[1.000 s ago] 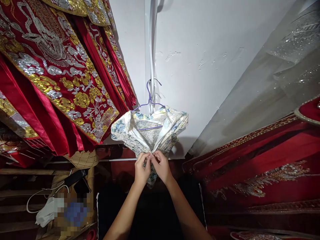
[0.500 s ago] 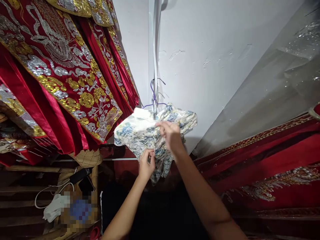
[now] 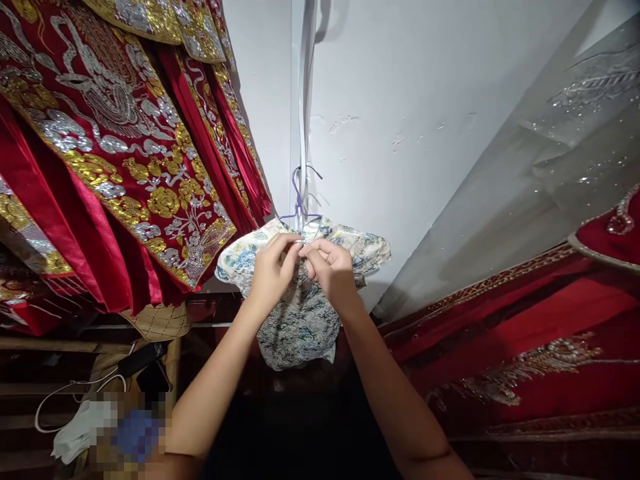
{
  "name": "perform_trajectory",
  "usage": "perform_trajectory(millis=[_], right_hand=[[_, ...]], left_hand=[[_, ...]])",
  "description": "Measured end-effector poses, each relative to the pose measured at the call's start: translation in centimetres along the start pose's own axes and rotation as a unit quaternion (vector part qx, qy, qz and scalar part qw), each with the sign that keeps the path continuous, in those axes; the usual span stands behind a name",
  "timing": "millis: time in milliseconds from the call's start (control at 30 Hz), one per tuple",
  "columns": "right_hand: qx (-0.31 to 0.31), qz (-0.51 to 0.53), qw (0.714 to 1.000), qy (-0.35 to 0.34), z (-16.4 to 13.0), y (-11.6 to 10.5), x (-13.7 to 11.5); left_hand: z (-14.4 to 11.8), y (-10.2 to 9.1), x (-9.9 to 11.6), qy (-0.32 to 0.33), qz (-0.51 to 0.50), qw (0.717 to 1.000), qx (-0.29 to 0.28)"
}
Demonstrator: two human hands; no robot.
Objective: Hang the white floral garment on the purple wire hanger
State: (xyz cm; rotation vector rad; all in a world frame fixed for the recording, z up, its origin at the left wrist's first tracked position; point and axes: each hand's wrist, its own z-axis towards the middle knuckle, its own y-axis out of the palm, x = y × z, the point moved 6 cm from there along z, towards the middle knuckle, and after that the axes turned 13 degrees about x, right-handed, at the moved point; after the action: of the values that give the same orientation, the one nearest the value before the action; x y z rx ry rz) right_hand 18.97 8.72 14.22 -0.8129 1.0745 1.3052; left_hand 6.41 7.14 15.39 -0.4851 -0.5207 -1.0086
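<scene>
Both hands have climbed from the waist of the dress to its collar since a second ago, and the front, which gaped then, now lies closed. Left hand [image 3: 270,267] and right hand [image 3: 327,267] meet just under the hanger [image 3: 299,200], fingers pinched narrow on something small and pale at the neck of the dress [image 3: 300,320]; it is too small to tell whether that is a button, a knot or a loop. Judging by this, the step in hand is fastening the top closure, and what comes next would call for a fine two-finger push with the collar held taut, since the cloth looks slick and would slide.

That dress is a small satin brocade piece, cream with blue and green flowers, short puffed sleeves spreading to each side, its lower part hanging limp between the forearms. It hangs from the thin purple wire hanger against a white wall [image 3: 400,100]. Left of it hang heavy red robes [image 3: 115,153], thick with gold and silver embroidery. More red embroidered cloth [image 3: 525,333] lies to the right, under a clear plastic cover [image 3: 565,153].
</scene>
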Motion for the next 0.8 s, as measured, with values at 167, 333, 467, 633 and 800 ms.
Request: perform_trajectory(millis=[167, 333, 467, 633, 800], right_hand=[[0.075, -0.127, 0.988, -0.044, 0.4, -0.8, 4.1], [0.061, -0.140, 0.988, 0.014, -3.1, -1.5, 10.2], [0.044, -0.071, 0.994, 0.070, -6.8, -1.4, 11.5], [0.002, -0.072, 0.990, 0.118, -9.0, -1.9, 12.3], [0.011, -0.129, 0.988, 0.083, -8.0, -4.2, 12.3]], left_hand=[[1.9, -1.6, 1.5, 0.004, 0.028, 0.998, 0.059], [1.0, -9.1, -7.1, -0.184, -0.149, 0.915, 0.326], [-5.2, -9.1, -15.6, -0.464, -0.261, 0.783, 0.320], [-13.2, -4.5, -17.1, -0.504, -0.241, 0.779, 0.286], [-12.2, -0.4, -12.3, -0.443, -0.272, 0.840, 0.153]])
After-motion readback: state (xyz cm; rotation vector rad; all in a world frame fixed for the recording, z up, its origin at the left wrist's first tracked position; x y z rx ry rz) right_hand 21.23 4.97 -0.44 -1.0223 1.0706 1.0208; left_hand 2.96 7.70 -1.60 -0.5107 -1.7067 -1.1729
